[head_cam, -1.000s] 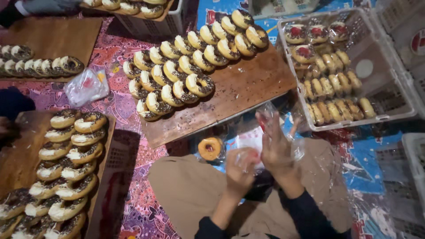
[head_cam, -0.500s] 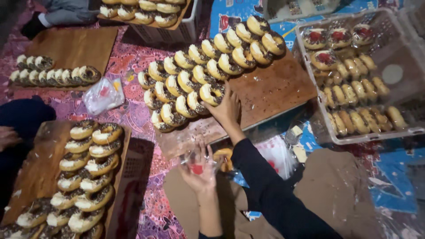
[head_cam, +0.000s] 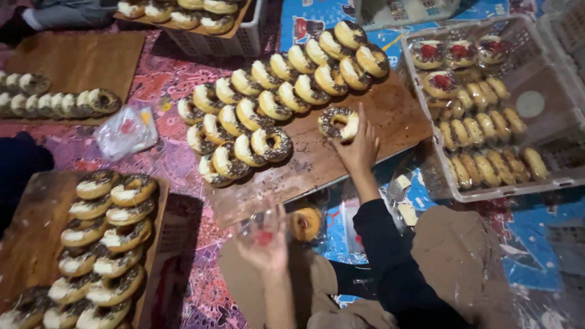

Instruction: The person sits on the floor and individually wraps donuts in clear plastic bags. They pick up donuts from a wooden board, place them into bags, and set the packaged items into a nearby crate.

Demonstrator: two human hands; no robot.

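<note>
My right hand [head_cam: 358, 148] holds a sprinkle-topped donut [head_cam: 339, 123] just above the wooden board [head_cam: 390, 119] in the middle. On that board lie several rows of overlapping glazed donuts [head_cam: 268, 106]. My left hand [head_cam: 266, 244] is lower down, near my lap, closed on a clear plastic bag [head_cam: 259, 227] with a red mark. A plain orange donut [head_cam: 305, 223] lies just right of that hand, below the board's front edge.
A clear tray [head_cam: 551, 137] at the right holds wrapped donuts. Another board with stacked donuts [head_cam: 100, 244] sits at lower left, one more board [head_cam: 79, 61] at upper left. A crumpled plastic bag [head_cam: 125, 131] lies on the patterned cloth. A white basket [head_cam: 210, 39] stands at the top.
My right hand has lifted one donut off the near end of the rows and moved it to the right. My left hand stays low with the plastic bag.
</note>
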